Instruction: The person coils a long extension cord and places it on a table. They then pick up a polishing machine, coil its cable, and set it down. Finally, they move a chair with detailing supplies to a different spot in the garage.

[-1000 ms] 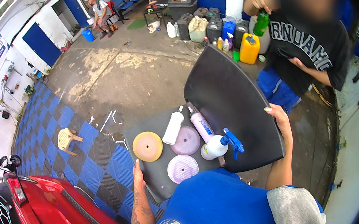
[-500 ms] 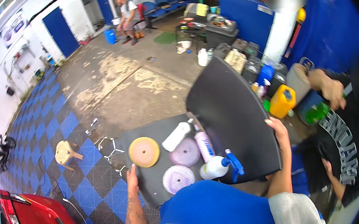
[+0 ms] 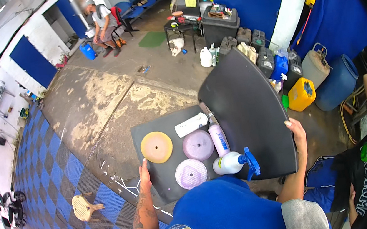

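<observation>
I have a black chair between my two hands, its seat (image 3: 170,120) level and its curved backrest (image 3: 249,106) rising on the right. My left hand (image 3: 144,176) grips the seat's left edge; my right hand (image 3: 297,132) is wrapped round the backrest's outer edge. Lying on the seat are a yellow-orange polishing pad (image 3: 156,147), a purple pad (image 3: 198,145) and a pale lilac textured pad (image 3: 191,174). Beside them are a white bottle (image 3: 191,125), a pinkish bottle (image 3: 218,140) and a white spray bottle (image 3: 228,164) with a blue trigger.
A beige stool (image 3: 85,207) stands on blue-and-black floor tiles at left. Several jugs, a yellow canister (image 3: 301,94) and a blue drum (image 3: 337,82) line the right. A co-worker in black (image 3: 365,174) is close on my right, near a green object. Another person (image 3: 101,26) sits far back.
The view has turned rightward and tilted, and the red car at lower left has left the picture. The co-worker has shifted lower right. My hands keep their hold on the chair.
</observation>
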A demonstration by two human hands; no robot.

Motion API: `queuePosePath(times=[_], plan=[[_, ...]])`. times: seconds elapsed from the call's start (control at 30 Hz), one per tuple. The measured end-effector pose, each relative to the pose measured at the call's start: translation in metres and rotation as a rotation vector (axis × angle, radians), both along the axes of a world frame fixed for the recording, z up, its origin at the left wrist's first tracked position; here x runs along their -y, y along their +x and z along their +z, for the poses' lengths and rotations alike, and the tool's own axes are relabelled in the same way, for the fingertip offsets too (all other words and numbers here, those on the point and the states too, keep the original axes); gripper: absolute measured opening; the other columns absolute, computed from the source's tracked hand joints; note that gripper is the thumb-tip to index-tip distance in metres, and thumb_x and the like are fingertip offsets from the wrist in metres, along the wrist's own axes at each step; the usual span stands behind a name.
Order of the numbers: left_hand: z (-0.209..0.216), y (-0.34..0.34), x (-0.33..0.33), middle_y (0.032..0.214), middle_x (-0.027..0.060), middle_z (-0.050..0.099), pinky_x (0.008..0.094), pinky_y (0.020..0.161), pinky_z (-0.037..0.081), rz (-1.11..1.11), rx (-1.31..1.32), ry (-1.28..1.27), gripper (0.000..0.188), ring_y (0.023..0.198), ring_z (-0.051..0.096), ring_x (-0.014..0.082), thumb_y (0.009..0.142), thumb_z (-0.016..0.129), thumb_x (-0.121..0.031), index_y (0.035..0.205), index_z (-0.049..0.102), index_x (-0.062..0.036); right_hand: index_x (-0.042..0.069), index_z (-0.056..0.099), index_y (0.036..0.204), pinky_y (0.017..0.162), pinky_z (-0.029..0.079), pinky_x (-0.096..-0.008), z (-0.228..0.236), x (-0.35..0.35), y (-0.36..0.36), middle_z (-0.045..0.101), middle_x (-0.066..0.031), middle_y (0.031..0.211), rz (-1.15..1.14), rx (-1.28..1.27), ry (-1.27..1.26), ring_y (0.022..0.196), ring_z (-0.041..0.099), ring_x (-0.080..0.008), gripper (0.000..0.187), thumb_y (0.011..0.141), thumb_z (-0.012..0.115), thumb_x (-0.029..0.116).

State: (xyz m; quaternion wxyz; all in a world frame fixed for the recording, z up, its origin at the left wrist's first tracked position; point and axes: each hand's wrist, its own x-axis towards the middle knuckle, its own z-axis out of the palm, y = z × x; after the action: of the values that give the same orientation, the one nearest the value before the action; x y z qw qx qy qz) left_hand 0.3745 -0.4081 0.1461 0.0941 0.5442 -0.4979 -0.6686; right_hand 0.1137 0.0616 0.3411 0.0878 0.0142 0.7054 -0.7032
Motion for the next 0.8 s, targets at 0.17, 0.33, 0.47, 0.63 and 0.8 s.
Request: queuePosePath(times=[0.17,0.33,0.47,0.63,0.8], plan=[[0.002,-0.087,0.073,0.152,0.0174,0.025,0.0437,0.113,0.020,0.028,0.068,-0.066,0.095,0.138,0.027,0.0293,0.082,0.056,-0.064,0.146,0.025,-0.0005,-0.001,0.063,0.111,0.088,0.042,-0.0267,-0.001,0.119,-0.085,0.063,-0.0099,0.105,-0.021,0.034,0.029,0.098,0.058,-0.0159,0.041,0.080,0.068,0.025],[-0.086,-0.154,0.199,0.151,0.0191,0.026,0.0439,0.113,0.021,0.036,-0.016,0.018,0.101,0.138,0.028,0.0299,0.080,0.058,-0.065,0.147,0.021,0.0008,-0.002,0.064,0.101,0.072,0.046,-0.0231,-0.007,0.237,-0.204,0.065,-0.0061,0.089,0.143,0.057,0.026,0.077,0.061,-0.0117,0.032,0.079,0.066,0.021],[-0.091,-0.251,0.259,0.154,0.0195,0.019,0.0428,0.114,0.019,0.148,0.077,-0.019,0.107,0.141,0.024,0.0307,0.079,0.058,-0.065,0.148,0.014,0.0027,-0.003,0.064,0.096,0.064,0.047,-0.0225,0.007,0.319,-0.320,0.066,-0.0041,0.080,0.390,0.024,-0.020,0.066,0.060,-0.0095,0.026,0.079,0.066,0.016],[-0.067,-0.349,0.344,0.149,0.0208,0.032,0.0406,0.112,0.023,0.203,-0.061,-0.069,0.088,0.137,0.031,0.0310,0.085,0.056,-0.059,0.142,0.033,0.0041,-0.004,0.066,0.091,0.063,0.048,-0.0244,0.054,0.417,-0.435,0.066,-0.0040,0.078,0.535,-0.049,0.297,0.067,0.059,-0.0088,0.020,0.076,0.072,0.009],[-0.078,-0.439,0.409,0.146,0.0203,0.037,0.0393,0.111,0.025,0.301,-0.017,-0.032,0.081,0.135,0.035,0.0299,0.087,0.056,-0.055,0.139,0.039,0.0046,-0.006,0.066,0.086,0.058,0.047,-0.0248,0.061,0.508,-0.534,0.065,-0.0041,0.073,0.500,-0.074,0.317,0.063,0.059,-0.0094,0.017,0.076,0.071,0.006]])
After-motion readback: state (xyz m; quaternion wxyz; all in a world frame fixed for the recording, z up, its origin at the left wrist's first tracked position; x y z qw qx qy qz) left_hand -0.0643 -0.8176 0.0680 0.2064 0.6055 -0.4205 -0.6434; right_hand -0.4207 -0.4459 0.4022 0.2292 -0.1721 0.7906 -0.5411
